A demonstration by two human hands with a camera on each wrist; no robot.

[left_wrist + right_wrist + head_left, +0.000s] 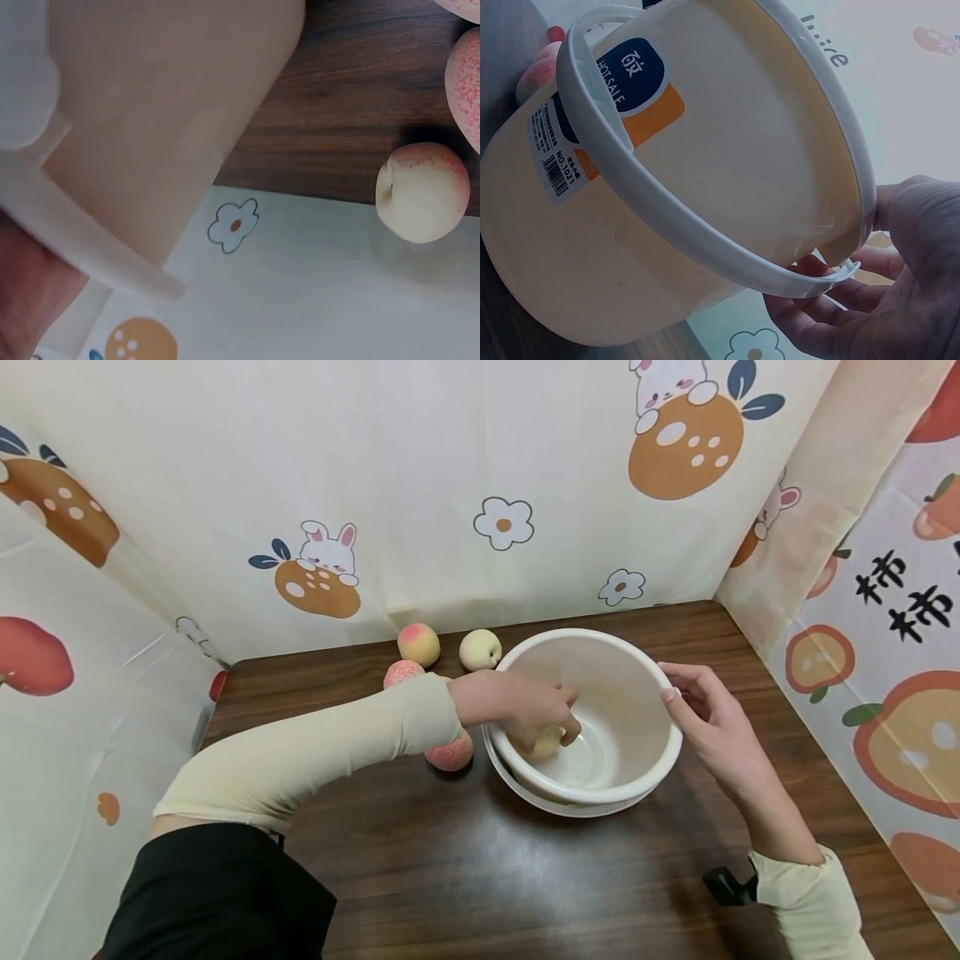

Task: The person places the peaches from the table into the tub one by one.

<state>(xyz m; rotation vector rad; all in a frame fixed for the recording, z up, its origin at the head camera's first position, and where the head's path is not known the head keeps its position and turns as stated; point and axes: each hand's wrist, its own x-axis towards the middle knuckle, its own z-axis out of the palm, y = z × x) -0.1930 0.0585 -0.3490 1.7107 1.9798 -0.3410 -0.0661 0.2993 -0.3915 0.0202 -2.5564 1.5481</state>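
Observation:
A white plastic bucket (600,785) stands on the table, its handle (558,807) hanging down below the near rim. My left hand (528,706) reaches over the rim into the bucket, its fingers curled over a pale peach (546,742) near the inner wall. The fingers partly cover that peach. At the far side of the bucket, my right hand (708,718) grips the rim between thumb and fingers. The right wrist view shows the right hand (862,277) at the rim, and a label (637,90) on the bucket's wall.
To the bucket's left lie several peaches, among them a yellow-red one (418,644), a pale one (480,650) and a pink one (450,753); the left forearm hides some. The dark wooden table (450,877) backs onto a printed curtain (450,460).

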